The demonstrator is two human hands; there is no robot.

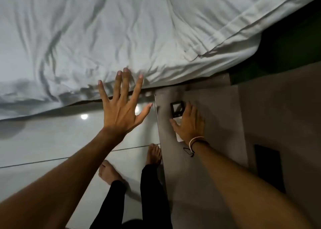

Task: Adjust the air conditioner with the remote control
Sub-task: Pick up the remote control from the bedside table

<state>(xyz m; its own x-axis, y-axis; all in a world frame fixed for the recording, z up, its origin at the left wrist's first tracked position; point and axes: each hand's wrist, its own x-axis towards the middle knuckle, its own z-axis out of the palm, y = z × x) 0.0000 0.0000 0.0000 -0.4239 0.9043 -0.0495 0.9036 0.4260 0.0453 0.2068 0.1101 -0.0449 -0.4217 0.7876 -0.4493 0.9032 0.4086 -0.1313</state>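
Right hand (189, 122) covers remote control (177, 114); markings illegible.

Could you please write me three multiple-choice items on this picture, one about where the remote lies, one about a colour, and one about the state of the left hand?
1. Where is the remote control?
A. On the bed
B. On the grey bedside surface
C. On the floor

2. What colour is the bed sheet?
A. White
B. Green
C. Black

3. How is the left hand?
A. Closed in a fist
B. Gripping the remote
C. Open, fingers spread, holding nothing

Answers: 1 B, it lies on the grey top under the right hand. 2 A, the rumpled sheet is plainly white. 3 C, all five fingers are splayed in the air over the edge of the bed.
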